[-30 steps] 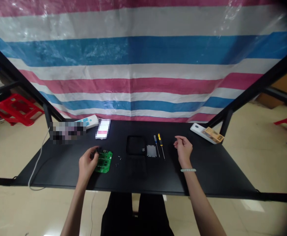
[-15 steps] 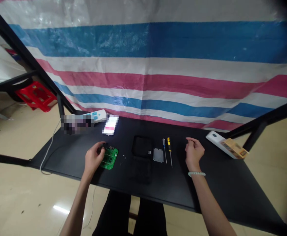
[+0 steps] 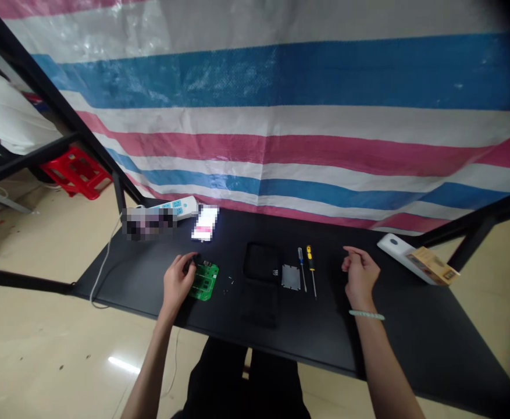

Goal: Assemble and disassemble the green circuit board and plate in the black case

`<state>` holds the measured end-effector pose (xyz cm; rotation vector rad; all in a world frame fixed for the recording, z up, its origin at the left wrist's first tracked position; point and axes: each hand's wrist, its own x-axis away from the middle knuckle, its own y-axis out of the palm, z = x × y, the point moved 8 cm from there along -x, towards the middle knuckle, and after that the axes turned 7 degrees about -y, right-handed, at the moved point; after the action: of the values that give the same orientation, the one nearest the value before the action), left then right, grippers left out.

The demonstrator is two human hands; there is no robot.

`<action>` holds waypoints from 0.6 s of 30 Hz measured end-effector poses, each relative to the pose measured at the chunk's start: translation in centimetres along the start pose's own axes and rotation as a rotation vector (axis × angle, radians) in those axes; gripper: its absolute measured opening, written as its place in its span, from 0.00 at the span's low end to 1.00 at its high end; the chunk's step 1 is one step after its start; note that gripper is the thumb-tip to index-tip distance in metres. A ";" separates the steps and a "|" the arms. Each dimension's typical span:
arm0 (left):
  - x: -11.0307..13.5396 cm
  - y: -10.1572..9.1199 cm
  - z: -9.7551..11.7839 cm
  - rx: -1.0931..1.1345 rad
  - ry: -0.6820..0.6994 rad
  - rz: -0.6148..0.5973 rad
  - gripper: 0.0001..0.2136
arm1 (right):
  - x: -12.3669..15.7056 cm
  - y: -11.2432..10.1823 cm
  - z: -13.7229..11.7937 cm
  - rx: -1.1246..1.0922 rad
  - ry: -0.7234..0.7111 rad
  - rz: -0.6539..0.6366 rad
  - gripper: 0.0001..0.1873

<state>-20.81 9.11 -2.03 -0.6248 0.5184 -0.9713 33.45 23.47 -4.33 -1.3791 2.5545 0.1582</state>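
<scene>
My left hand (image 3: 179,280) is at the left edge of a green circuit board (image 3: 206,282) lying on the black table. Its thumb and index finger close around a small dark part by the board's upper left corner; I cannot make out what that is. Several tiny screws (image 3: 231,280) are scattered just right of the board. On the right, my right hand (image 3: 362,274) rests by the table with its fingers loosely curled and nothing visible in them. The yellow-and-black screwdriver (image 3: 310,261) and the blue-handled screwdriver (image 3: 300,257) are the closest tools to it.
A black open casing (image 3: 261,262) sits mid-table, with a dark flat panel (image 3: 259,304) before it. Beside it lies a grey plate (image 3: 291,277). A lit phone (image 3: 205,223) and power strip (image 3: 185,208) are at the back left; a white device (image 3: 396,249) and small box (image 3: 433,265) at right.
The camera view has swung slightly left, so everything appears further right. My left hand keeps its place at the board; my right hand has drifted a little away from the screwdrivers.
</scene>
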 end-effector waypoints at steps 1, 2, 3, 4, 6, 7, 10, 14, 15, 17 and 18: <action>0.0 0.0 0.0 0.006 0.002 -0.006 0.17 | 0.0 0.0 -0.1 0.001 -0.002 0.005 0.14; 0.0 0.0 0.0 0.014 0.003 -0.008 0.17 | 0.1 0.0 -0.1 0.002 -0.003 0.009 0.14; 0.0 0.0 -0.1 0.026 0.001 -0.007 0.17 | 0.1 0.0 -0.2 0.003 -0.003 0.011 0.14; 0.0 -0.1 -0.2 0.040 -0.004 -0.001 0.17 | 0.1 0.1 -0.2 0.004 -0.003 0.012 0.14; 0.0 -0.4 -0.6 0.074 -0.027 0.023 0.18 | 0.1 0.2 -0.3 0.004 -0.004 0.014 0.14; 0.0 -0.6 -0.8 0.088 -0.041 0.038 0.19 | 0.1 0.2 -0.3 0.004 -0.006 0.015 0.15; 0.3 -1.3 -1.5 0.178 -0.115 0.077 0.21 | 0.0 0.4 -0.5 0.010 -0.009 0.016 0.15; 2.2 -2.2 -1.8 0.418 -0.271 0.137 0.24 | 1.3 -0.4 -2.4 0.027 -0.042 0.078 0.15; 3.0 -2.3 -1.4 0.441 -0.296 0.151 0.25 | 2.4 -0.9 -3.3 0.033 -0.060 0.100 0.15; 5.0 -2.1 0.0 0.459 -0.321 0.130 0.25 | 5.8 -1.8 -5.6 0.046 -0.089 0.104 0.14; 6.0 -1.8 1.0 0.471 -0.324 0.106 0.25 | 8.1 -2.2 -6.7 0.048 -0.094 0.083 0.13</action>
<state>-18.34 3.36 -0.86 -0.3147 0.0276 -0.8316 29.98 14.38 0.16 -1.2202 2.5222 0.1706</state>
